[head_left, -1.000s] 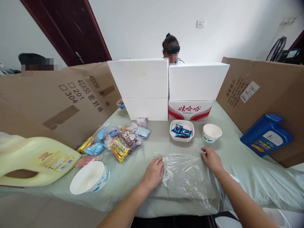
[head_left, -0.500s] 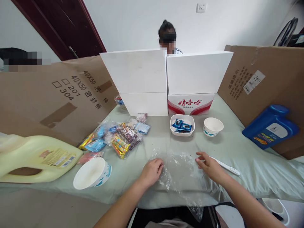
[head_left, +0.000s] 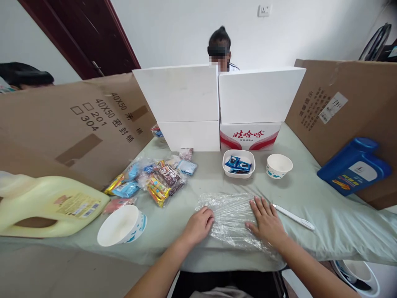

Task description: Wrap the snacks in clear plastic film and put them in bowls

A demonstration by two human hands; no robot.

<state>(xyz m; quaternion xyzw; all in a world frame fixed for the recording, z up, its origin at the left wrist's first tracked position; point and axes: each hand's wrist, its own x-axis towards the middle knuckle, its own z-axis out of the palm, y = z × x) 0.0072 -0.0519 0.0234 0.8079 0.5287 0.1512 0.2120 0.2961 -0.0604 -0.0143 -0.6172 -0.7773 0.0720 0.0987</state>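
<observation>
A clear plastic bag [head_left: 231, 217] lies creased and spread flat on the cloth in front of me. At its left edge, my left hand [head_left: 199, 223] is closed, thumb and fingers pressed together on the film. My right hand [head_left: 267, 221] rests flat on the bag's right side, palm down with fingers spread. Just right of that hand lies a slim white tool [head_left: 294, 217], perhaps a knife, its far end close to my fingers. Beyond the bag stands a square white tub [head_left: 225, 167] holding several blue packets [head_left: 242, 165].
Assorted wrapped snacks [head_left: 164, 180] lie to the left, near a tilted paper bowl [head_left: 119, 227] and a yellow jug [head_left: 58, 207]. A second paper bowl [head_left: 279, 165] and a blue bottle [head_left: 353, 165] stand right. White boxes [head_left: 186, 99] and cardboard sheets [head_left: 341, 116] wall the table; a person [head_left: 219, 49] sits behind.
My right hand has gone from curled fingers at the bag's edge to lying flat on it. The bag is flatter, and its end no longer hangs over the table edge. The left hand stays put.
</observation>
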